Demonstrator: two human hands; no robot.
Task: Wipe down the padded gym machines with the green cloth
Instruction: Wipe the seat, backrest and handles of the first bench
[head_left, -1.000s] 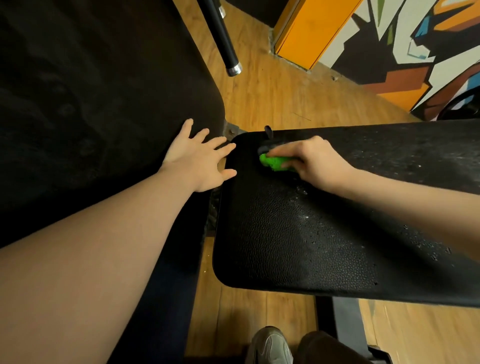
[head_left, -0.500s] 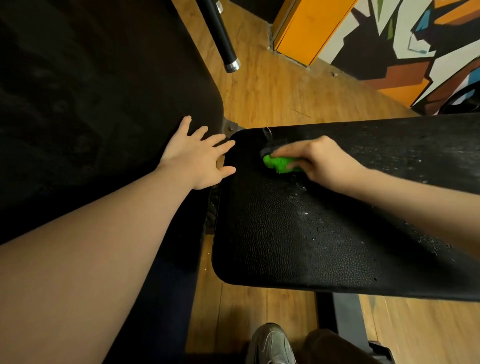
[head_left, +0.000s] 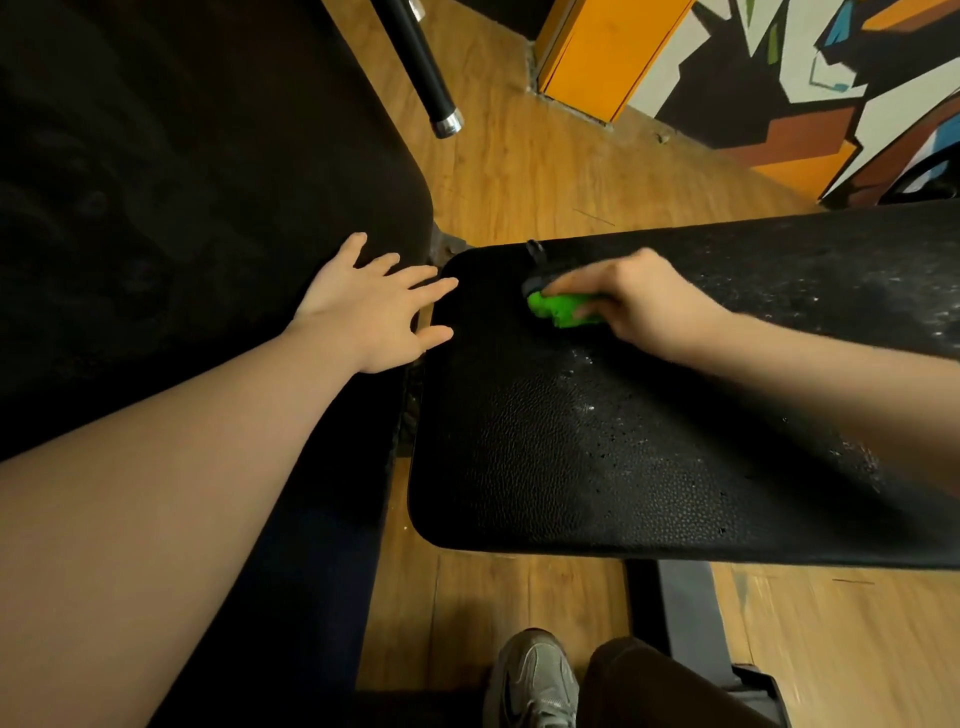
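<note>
Right hand (head_left: 644, 301) grips the green cloth (head_left: 561, 309) on the seat pad (head_left: 597, 457), near its far left corner.
Little change since earlier: cloth edged slightly right; left hand (head_left: 371, 306) stays flat, fingers spread, apparently on the back pad (head_left: 182, 182). Wood floor (head_left: 519, 171), mural wall (head_left: 779, 67).

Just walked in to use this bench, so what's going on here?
A person is wiping it. The right hand grips a bright green cloth near the end of the flat black padded bench pad, which shows pale specks. The left hand rests open on the neighbouring tilted black pad.
</note>
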